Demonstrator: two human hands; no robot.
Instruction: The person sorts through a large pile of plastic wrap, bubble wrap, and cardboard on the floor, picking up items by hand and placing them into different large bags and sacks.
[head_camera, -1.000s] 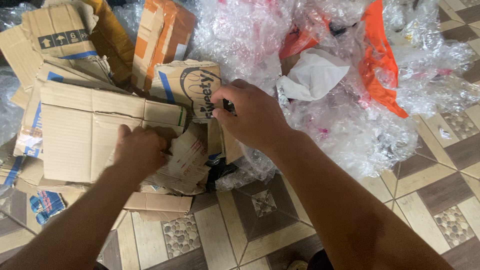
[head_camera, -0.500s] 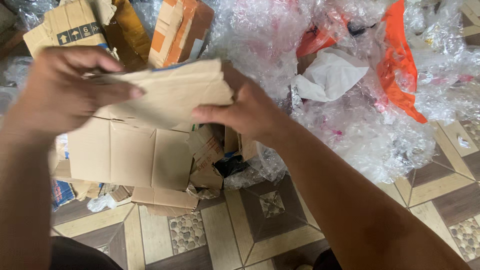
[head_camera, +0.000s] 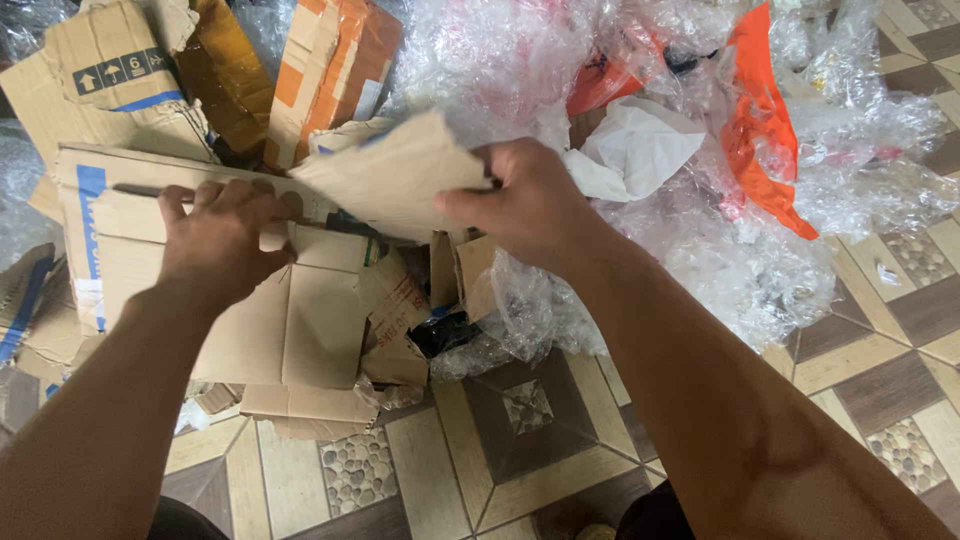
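Left hand (head_camera: 222, 240) dropped to flattened box (head_camera: 290, 330) | right hand (head_camera: 530, 205) pinches cardboard piece (head_camera: 395, 175) edge

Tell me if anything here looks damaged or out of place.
Yes. The cardboard piece in the right hand has a ragged, torn edge. The left hand presses on a flattened box with creased, ripped flaps. Crumpled bubble wrap and an orange plastic bag spill across the tiled floor.
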